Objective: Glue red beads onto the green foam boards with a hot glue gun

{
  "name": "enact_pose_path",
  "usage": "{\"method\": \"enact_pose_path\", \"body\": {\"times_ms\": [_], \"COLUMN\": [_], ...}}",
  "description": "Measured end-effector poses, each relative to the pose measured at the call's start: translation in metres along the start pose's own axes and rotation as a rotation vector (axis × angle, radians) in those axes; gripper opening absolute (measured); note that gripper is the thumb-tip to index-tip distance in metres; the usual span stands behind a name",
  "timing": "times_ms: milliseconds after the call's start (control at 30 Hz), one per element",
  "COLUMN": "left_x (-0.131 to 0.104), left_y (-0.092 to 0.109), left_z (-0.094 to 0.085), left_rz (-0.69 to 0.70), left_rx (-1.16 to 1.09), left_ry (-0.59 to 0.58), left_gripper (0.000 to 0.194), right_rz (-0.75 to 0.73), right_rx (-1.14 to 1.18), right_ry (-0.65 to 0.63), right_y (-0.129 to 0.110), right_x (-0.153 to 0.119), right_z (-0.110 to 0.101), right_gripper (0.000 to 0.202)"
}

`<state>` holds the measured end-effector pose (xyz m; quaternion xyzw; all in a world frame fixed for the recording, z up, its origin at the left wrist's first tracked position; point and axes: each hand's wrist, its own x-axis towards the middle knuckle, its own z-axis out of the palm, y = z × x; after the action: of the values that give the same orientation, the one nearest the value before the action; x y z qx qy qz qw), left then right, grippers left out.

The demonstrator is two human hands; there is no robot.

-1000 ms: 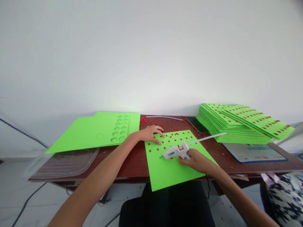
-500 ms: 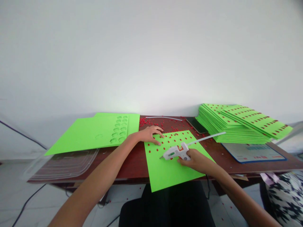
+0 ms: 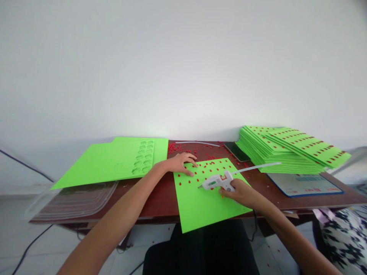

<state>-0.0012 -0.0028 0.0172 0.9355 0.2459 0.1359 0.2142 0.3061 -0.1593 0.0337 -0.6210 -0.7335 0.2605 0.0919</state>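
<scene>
A green sheet (image 3: 200, 212) lies at the front edge of the table, with rows of small red pieces on its upper part. My left hand (image 3: 180, 163) rests on its upper left corner, fingers spread and holding nothing. In my right hand (image 3: 239, 191) is a white glue gun (image 3: 215, 181), its nozzle pointing left just over the sheet, below the red rows. A long pale glue stick (image 3: 258, 167) sticks out of its back. Whether the nozzle touches the sheet is hard to tell.
Large green sheets (image 3: 100, 160) lie left over a clear plastic lid (image 3: 83, 202). Loose red pieces (image 3: 172, 148) are scattered behind. A phone (image 3: 236, 151), a stack of dotted green sheets (image 3: 266, 152) and a blue-edged board (image 3: 304, 185) are on the right.
My right hand and the glue gun have moved a little to the right across the sheet. My left hand stays on the sheet's corner. The whole view has shifted slightly.
</scene>
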Motion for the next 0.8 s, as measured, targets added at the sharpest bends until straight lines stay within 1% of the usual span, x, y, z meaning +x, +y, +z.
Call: {"method": "enact_pose_path", "body": {"times_ms": [67,167,533,700,800], "left_x": [0.0002,0.0006,-0.0007,-0.0012,-0.0015], "left_y": [0.0026,0.0054,0.0041,0.0054,0.0049], "left_z": [-0.0014,-0.0033,-0.003,-0.0034,-0.0034], "left_rz": [0.0,-0.004,-0.001,0.007,0.006], "left_rx": [0.0,0.002,-0.006,-0.001,0.001], "left_ry": [-0.006,-0.011,-0.01,-0.007,-0.006], "left_gripper": [0.053,0.053,0.051,0.053,0.053], "right_rz": [0.015,0.023,0.025,0.001,0.016], "right_rx": [-0.001,-0.005,-0.011,-0.053,-0.073], "right_ry": [-0.013,-0.027,-0.021,0.008,0.032], "right_y": [0.008,0.0119,0.0052,0.0058,0.0044], "right_x": [-0.0016,-0.0046,-0.0084,-0.0089,-0.009], "right_z": [-0.0018,-0.0038,-0.0089,-0.0079,-0.0074], "right_gripper": [0.041,0.042,0.039,0.036,0.036]}}
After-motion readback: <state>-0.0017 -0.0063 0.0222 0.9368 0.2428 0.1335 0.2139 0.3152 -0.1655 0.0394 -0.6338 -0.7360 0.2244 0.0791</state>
